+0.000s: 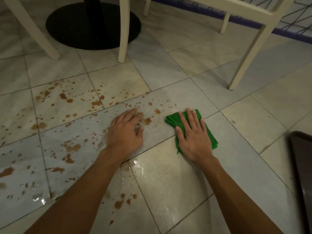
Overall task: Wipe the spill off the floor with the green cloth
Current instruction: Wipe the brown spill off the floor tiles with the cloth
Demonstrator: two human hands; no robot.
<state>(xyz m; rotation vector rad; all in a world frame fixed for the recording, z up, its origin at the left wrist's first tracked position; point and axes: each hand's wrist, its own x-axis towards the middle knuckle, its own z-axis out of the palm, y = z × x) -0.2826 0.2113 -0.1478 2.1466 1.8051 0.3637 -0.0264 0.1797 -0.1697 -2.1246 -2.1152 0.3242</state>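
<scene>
Head view: my right hand (194, 134) lies flat, fingers unclenched, pressing the cloth (172, 119) to the floor (253, 105) for wiping. My left hand (125, 130), released and empty, braces beside the spill (67, 98).

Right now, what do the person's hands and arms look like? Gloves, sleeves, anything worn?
Both are bare: no gloves on the left hand or right hand, no sleeves on the visible forearms. No watch, rings or bands show. Fingernails look short and unpainted.

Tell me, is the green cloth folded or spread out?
Folded: the green cloth shows layered edges under the flat right hand.
</scene>
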